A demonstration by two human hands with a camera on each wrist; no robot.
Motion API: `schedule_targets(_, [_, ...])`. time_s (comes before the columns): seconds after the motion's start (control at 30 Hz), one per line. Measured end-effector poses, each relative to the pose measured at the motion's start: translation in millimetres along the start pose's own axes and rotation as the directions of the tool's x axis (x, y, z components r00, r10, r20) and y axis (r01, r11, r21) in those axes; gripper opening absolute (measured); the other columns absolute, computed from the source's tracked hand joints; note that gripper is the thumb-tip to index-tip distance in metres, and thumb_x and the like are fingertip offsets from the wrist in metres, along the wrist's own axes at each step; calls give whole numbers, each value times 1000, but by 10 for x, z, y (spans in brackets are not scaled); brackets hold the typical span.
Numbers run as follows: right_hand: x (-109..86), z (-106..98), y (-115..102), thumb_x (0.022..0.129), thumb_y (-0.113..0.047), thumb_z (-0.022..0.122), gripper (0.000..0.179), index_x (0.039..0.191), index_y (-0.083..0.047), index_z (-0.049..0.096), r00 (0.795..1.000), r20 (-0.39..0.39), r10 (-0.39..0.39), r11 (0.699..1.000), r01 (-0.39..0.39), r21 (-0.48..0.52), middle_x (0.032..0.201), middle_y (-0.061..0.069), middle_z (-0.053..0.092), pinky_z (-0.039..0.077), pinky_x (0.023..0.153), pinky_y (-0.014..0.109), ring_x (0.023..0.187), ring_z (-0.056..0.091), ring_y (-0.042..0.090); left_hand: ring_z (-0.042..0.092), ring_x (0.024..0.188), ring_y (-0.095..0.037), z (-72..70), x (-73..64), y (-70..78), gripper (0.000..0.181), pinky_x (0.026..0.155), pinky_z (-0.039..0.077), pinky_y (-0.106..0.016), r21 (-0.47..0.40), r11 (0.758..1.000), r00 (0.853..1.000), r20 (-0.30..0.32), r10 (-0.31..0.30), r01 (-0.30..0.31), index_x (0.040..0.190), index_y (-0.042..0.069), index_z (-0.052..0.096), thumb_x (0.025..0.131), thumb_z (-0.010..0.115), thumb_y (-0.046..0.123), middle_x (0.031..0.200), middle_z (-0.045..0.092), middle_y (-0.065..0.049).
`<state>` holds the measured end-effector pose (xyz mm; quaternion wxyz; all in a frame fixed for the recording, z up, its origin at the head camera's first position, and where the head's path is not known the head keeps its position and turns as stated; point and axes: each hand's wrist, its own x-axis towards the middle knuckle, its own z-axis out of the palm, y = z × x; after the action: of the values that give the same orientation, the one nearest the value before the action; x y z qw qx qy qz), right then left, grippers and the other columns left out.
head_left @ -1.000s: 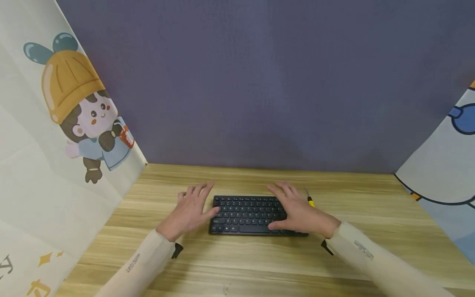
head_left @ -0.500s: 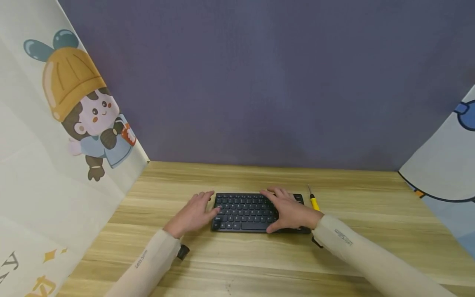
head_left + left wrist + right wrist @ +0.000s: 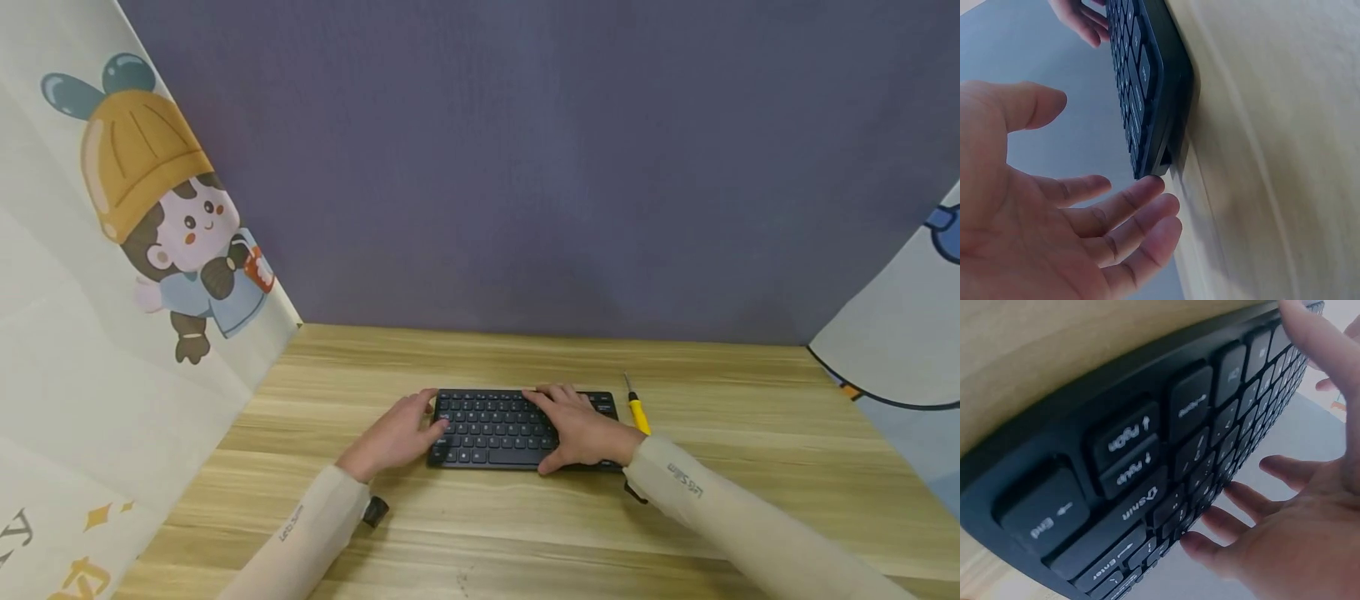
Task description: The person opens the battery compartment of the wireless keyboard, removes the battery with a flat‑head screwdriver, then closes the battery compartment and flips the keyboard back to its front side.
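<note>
A compact black keyboard (image 3: 495,429) lies on the wooden table, its space bar side toward me. My left hand (image 3: 397,433) is at its left end, with the thumb over the outer keys. In the left wrist view the fingers of that hand (image 3: 1041,231) are loosely spread, and a fingertip overlaps the keyboard's far left corner (image 3: 1160,150). My right hand (image 3: 585,429) spans the right part of the keyboard, hiding many keys. The right wrist view has the thumb (image 3: 1322,344) at the near edge and relaxed fingers (image 3: 1229,525) over the far keys.
A screwdriver (image 3: 637,412) with a yellow handle lies just right of the keyboard, its shaft pointing away. A dark purple panel (image 3: 525,167) stands behind the table (image 3: 450,533). Cartoon-printed white sheets (image 3: 60,275) flank both sides.
Both hands have come down closer to the keyboard. The right hand has shifted left over the keys, uncovering more of the screwdriver, and the left hand has drawn up to the left end.
</note>
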<state>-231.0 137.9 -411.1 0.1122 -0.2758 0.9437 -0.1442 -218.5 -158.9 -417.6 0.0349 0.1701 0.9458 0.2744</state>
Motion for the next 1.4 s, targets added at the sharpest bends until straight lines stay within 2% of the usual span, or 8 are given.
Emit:
schedule_targets(0.23, [26,8,4,62,-48,86,110,150,-17,27,1000,2,9,1000,-8,-19,148,11,26,22,103,58,134,23,33,52,113,-33,28,4,6,62,97,39,-47,23,1000,1000,6,17,-17,140,-5,37,93,59,30,117,59,-20])
schedule_targets(0.57, [30,1,-14,62,-50,85,110,149,-14,29,1000,13,17,1000,-17,-25,148,11,26,21,103,59,134,23,34,47,120,-37,23,13,49,66,100,36,-48,3,1000,1000,16,19,-19,141,-7,34,94,57,33,127,52,-26])
schedule_targets(0.73, [19,-8,-12,61,-52,85,109,148,-14,31,1000,9,20,999,-20,-37,149,9,26,22,103,59,134,24,32,44,123,-39,29,22,87,67,101,34,-50,-7,1000,1000,17,2,-2,144,-4,32,95,54,36,131,49,-26])
schedule_targets(0.87, [19,-25,-8,60,-53,85,110,148,-14,32,1000,-4,17,1000,-17,-23,148,8,28,23,102,58,132,27,32,51,113,-34,-1,12,118,63,99,32,-54,-53,998,999,-33,-24,22,144,0,34,95,54,36,120,57,-21])
schedule_targets(1.0, [-10,-69,4,60,-54,84,111,148,-13,31,999,-38,-1,1000,1,2,147,9,30,24,102,59,132,28,33,54,100,-26,-77,2,173,62,93,36,-51,-112,994,994,-103,-29,17,145,4,34,95,55,36,113,58,-11])
schedule_targets(1.23, [-97,-98,13,62,-55,83,112,149,-10,28,987,-145,-67,994,79,78,148,7,29,30,102,53,134,26,29,51,102,-27,-336,-112,344,62,81,46,-45,-187,978,980,-188,60,-95,148,7,27,97,52,32,121,52,-13])
schedule_targets(1.33, [-140,-100,-10,64,-54,82,111,150,-10,27,978,-189,-88,986,112,122,149,6,28,31,102,52,135,26,28,49,105,-27,-468,-168,413,60,83,44,-47,-202,963,966,-225,129,-176,148,7,25,99,49,32,124,50,-14])
schedule_targets(1.4, [-159,-98,-35,64,-55,81,112,150,-10,26,971,-219,-97,981,130,142,149,5,28,31,102,51,135,26,28,48,106,-26,-541,-196,454,59,84,43,-48,-206,949,950,-256,181,-236,148,7,25,99,47,31,126,49,-15])
